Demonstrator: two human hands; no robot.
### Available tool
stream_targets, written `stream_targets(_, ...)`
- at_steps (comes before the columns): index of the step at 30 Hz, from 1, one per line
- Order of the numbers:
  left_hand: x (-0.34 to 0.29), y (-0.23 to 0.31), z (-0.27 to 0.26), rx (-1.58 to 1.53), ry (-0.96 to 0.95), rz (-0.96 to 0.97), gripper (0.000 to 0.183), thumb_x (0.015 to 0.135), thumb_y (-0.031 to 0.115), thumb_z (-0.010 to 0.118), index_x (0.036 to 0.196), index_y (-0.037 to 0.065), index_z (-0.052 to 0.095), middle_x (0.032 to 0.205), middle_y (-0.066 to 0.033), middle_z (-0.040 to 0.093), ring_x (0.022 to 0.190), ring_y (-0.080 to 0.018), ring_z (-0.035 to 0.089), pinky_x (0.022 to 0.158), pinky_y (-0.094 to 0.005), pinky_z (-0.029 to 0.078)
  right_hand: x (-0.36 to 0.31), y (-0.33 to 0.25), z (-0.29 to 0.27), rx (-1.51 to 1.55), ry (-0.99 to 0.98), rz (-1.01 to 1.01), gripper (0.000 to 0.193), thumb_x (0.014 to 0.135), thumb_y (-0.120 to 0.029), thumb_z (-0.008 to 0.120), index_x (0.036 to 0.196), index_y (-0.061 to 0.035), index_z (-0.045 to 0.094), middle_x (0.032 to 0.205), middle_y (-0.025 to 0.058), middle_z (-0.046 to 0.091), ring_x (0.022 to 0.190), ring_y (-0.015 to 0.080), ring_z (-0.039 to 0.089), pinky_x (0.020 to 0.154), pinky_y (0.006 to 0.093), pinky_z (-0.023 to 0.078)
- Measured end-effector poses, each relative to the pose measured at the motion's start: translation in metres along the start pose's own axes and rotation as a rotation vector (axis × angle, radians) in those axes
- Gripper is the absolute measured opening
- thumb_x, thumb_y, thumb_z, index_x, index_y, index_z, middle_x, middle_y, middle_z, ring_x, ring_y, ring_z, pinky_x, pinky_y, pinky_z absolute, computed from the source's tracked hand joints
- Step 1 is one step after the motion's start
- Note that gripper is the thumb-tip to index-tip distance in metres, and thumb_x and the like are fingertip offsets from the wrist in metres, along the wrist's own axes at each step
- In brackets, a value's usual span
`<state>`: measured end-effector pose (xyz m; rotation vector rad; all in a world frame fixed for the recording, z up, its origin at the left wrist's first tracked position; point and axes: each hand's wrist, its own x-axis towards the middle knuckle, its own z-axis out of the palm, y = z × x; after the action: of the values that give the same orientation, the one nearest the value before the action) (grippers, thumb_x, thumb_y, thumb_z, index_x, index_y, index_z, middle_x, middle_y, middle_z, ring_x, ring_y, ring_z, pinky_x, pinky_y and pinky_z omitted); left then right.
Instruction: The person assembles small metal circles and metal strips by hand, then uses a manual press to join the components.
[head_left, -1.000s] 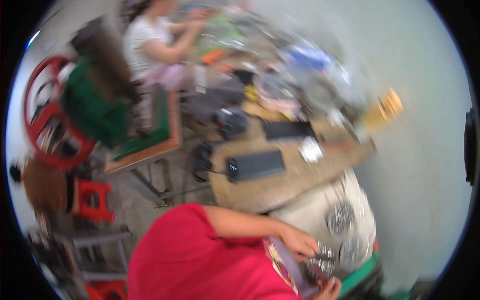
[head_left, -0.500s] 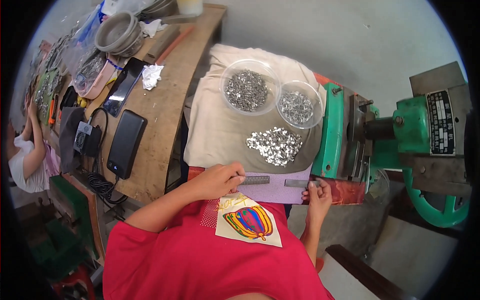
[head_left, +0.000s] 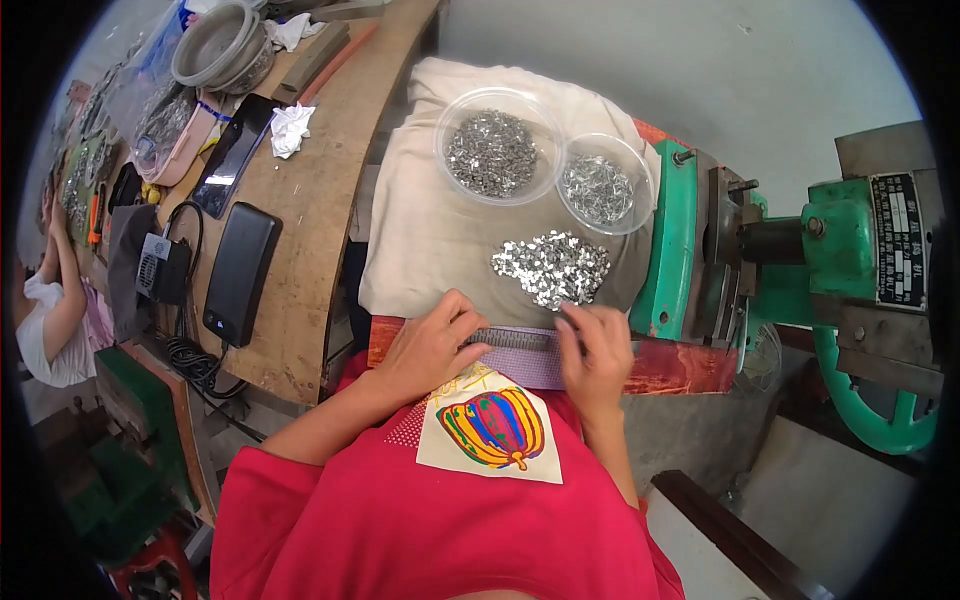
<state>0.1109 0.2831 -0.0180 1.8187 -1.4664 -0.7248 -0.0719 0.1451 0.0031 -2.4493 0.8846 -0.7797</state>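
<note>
My left hand (head_left: 435, 340) is closed on the left end of a narrow grey metal strip with a row of notches (head_left: 508, 339). The strip lies level over a purple mat (head_left: 535, 372). My right hand (head_left: 598, 355) is just beyond the strip's right end, its fingers bent and thumb and fingertips drawn together at the near edge of a loose pile of small shiny metal pieces (head_left: 555, 268). What those fingertips pinch, if anything, is too small to make out. The pile rests on a beige cloth (head_left: 420, 230).
Two clear round tubs of small metal parts, a larger tub (head_left: 545, 175) and a smaller tub (head_left: 640, 205), stand behind the pile. A green hand press (head_left: 675, 250) is at the right. On the left, a wooden table (head_left: 300, 230) bears a black power bank (head_left: 242, 272) and phone (head_left: 232, 155).
My right hand has moved up and left, from a flat grey bar at the mat's right end to the pile; that bar no longer shows. My left hand and the notched strip shifted slightly.
</note>
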Motion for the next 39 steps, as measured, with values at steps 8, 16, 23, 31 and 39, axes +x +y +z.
stream_targets(8, 0.031, -0.002, -0.002, 0.08, 0.301, 0.082, 0.028, 0.079, 0.001, 0.069, 0.106, 0.0, 0.064, 0.107, -0.0144, 0.057, 0.101, -0.0338, 0.057, 0.087, -0.0414, 0.048, 0.031, -0.015, 0.036, -0.174, -0.232, -0.129, 0.035, 0.078, -0.016, 0.078, 0.112, -0.021, 0.073, 0.131, 0.0098, 0.055, 0.127, 0.0359, 0.042, 0.106, 0.0464, 0.032)
stream_targets(16, 0.049, -0.007, 0.002, 0.157, 0.294, 0.117, 0.025, 0.075, 0.004, 0.073, 0.098, 0.001, 0.065, 0.107, -0.0114, 0.057, 0.098, -0.0304, 0.056, 0.085, -0.0402, 0.048, 0.005, 0.003, 0.01, -0.144, -0.076, -0.004, 0.023, 0.073, -0.011, 0.081, 0.094, -0.018, 0.077, 0.122, 0.008, 0.06, 0.123, 0.0334, 0.044, 0.104, 0.0443, 0.033)
stream_targets(23, 0.044, -0.012, -0.002, 0.145, 0.288, 0.124, 0.017, 0.073, 0.002, 0.074, 0.086, 0.002, 0.064, 0.102, -0.0106, 0.059, 0.096, -0.0302, 0.056, 0.082, -0.0397, 0.048, 0.012, -0.002, 0.015, -0.096, -0.075, -0.027, 0.019, 0.071, -0.01, 0.081, 0.088, -0.016, 0.075, 0.116, 0.0052, 0.062, 0.12, 0.0338, 0.045, 0.102, 0.045, 0.034)
stream_targets(31, 0.024, -0.016, -0.008, 0.085, 0.249, 0.076, 0.019, 0.074, 0.004, 0.076, 0.09, 0.002, 0.065, 0.107, -0.0116, 0.06, 0.101, -0.031, 0.056, 0.085, -0.0397, 0.047, 0.026, -0.009, 0.035, -0.097, -0.15, -0.132, 0.015, 0.073, -0.013, 0.079, 0.088, -0.0159, 0.076, 0.113, 0.003, 0.062, 0.121, 0.034, 0.045, 0.101, 0.0475, 0.034)
stream_targets(39, 0.018, -0.02, -0.01, 0.009, 0.229, 0.048, 0.02, 0.075, 0.003, 0.075, 0.092, 0.002, 0.066, 0.114, -0.0121, 0.06, 0.109, -0.0314, 0.055, 0.091, -0.0396, 0.047, 0.029, -0.02, 0.041, -0.189, -0.134, -0.181, 0.012, 0.072, -0.016, 0.079, 0.083, -0.0146, 0.075, 0.113, 0.0013, 0.062, 0.122, 0.0306, 0.045, 0.102, 0.0467, 0.03)
